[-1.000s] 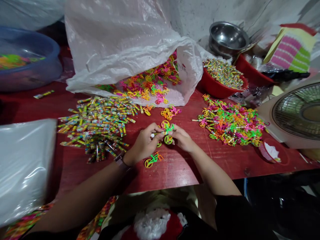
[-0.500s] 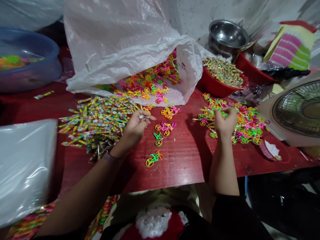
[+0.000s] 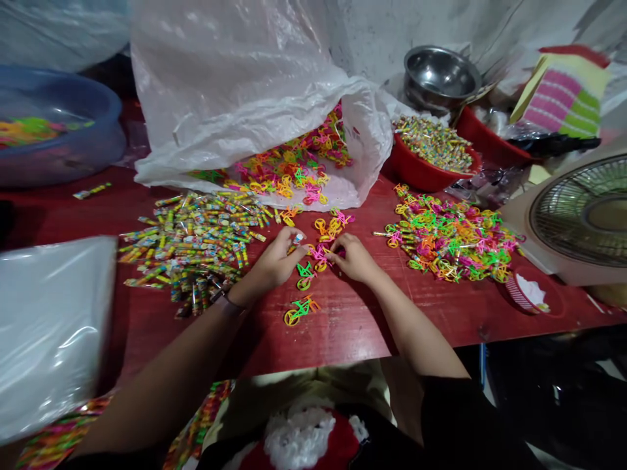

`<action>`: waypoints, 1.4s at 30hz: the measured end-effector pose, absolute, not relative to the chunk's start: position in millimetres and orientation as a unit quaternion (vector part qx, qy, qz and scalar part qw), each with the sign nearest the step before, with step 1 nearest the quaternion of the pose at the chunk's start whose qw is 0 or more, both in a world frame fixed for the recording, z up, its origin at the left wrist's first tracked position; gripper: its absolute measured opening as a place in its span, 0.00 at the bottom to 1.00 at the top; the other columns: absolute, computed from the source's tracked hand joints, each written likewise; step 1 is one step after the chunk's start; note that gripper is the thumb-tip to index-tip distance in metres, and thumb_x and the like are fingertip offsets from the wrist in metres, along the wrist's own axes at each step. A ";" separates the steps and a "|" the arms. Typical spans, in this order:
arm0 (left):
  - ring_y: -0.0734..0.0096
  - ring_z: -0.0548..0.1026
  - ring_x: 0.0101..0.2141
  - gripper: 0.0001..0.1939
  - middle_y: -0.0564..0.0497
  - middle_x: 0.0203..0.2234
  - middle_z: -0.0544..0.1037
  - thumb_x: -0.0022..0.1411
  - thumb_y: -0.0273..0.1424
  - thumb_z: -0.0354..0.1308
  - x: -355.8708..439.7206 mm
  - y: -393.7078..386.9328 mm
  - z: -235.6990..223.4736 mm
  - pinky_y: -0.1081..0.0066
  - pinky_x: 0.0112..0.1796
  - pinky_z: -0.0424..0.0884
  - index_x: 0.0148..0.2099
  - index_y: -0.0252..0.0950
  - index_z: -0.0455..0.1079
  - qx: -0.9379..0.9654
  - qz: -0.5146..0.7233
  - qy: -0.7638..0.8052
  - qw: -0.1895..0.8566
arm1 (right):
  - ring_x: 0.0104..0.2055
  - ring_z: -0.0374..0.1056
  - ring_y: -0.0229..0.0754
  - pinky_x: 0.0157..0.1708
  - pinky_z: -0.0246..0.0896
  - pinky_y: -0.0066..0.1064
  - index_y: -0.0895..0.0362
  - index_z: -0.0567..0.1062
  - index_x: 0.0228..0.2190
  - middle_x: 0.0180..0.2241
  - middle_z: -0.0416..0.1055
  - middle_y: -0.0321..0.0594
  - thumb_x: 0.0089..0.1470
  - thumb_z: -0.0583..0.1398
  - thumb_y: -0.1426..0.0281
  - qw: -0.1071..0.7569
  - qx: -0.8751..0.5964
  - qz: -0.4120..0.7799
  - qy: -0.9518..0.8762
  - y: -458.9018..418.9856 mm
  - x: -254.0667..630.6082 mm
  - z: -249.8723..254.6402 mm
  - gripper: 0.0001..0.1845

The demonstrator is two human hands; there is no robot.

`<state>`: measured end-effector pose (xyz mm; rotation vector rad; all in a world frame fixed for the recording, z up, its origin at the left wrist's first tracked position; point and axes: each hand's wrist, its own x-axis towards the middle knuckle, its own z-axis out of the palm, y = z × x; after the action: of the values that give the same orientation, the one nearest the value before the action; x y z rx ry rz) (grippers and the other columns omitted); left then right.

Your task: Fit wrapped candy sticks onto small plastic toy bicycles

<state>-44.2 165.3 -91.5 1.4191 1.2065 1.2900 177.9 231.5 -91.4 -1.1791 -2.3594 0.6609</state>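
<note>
My left hand point(image 3: 278, 259) is closed on a small wrapped candy tube point(image 3: 298, 239); only its white end shows between the fingers. Opposite it, my right hand point(image 3: 353, 258) pinches at a pink and yellow toy bicycle point(image 3: 321, 256) on the red table. The fingertips partly cover that bicycle. A green toy bicycle point(image 3: 304, 277) lies just below the left fingers, and a green, orange and yellow one point(image 3: 300, 310) is nearer the table's front edge. Yellow and orange bicycles point(image 3: 327, 228) lie beyond the hands. To the left spreads a heap of wrapped candy tubes point(image 3: 196, 238).
A white plastic bag point(image 3: 235, 111) spilling toy bicycles stands behind. On the right are a bicycle pile point(image 3: 455, 238), a red bowl point(image 3: 431, 175) of small wrapped pieces, a fan point(image 3: 588, 209) and a small striped dish point(image 3: 520, 295). Clear plastic sheets point(image 3: 53, 326) lie left, below a blue basin point(image 3: 59, 163).
My right hand has come left from the bicycle pile to the middle row of bicycles. My left hand has shifted slightly right and down, now touching the row's edge.
</note>
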 end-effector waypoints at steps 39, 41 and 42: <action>0.62 0.75 0.41 0.15 0.47 0.39 0.77 0.77 0.39 0.43 -20.9 144.4 -81.3 0.65 0.44 0.67 0.46 0.38 0.68 0.728 0.377 0.463 0.338 | 0.27 0.66 0.34 0.32 0.66 0.28 0.55 0.74 0.31 0.27 0.73 0.32 0.46 0.74 0.53 0.407 -0.331 0.671 -0.524 196.8 160.6 -70.3 0.23; 0.63 0.75 0.38 0.15 0.48 0.37 0.77 0.77 0.40 0.45 -21.0 144.1 -80.9 0.66 0.41 0.68 0.45 0.38 0.69 0.719 0.387 0.464 0.345 | 0.28 0.66 0.35 0.33 0.65 0.29 0.55 0.73 0.30 0.28 0.72 0.32 0.46 0.74 0.53 0.403 -0.333 0.664 -0.535 196.9 162.2 -68.9 0.23; 0.64 0.75 0.37 0.15 0.49 0.35 0.77 0.76 0.40 0.46 -21.2 143.9 -80.2 0.66 0.40 0.68 0.44 0.38 0.70 0.716 0.389 0.463 0.349 | 0.28 0.66 0.35 0.34 0.65 0.29 0.55 0.73 0.30 0.28 0.72 0.33 0.46 0.74 0.53 0.396 -0.333 0.663 -0.541 197.5 163.9 -68.0 0.23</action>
<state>-21.2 143.9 -80.2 1.8556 1.1991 1.0087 163.9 197.5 -68.0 -0.8428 -1.3717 1.6805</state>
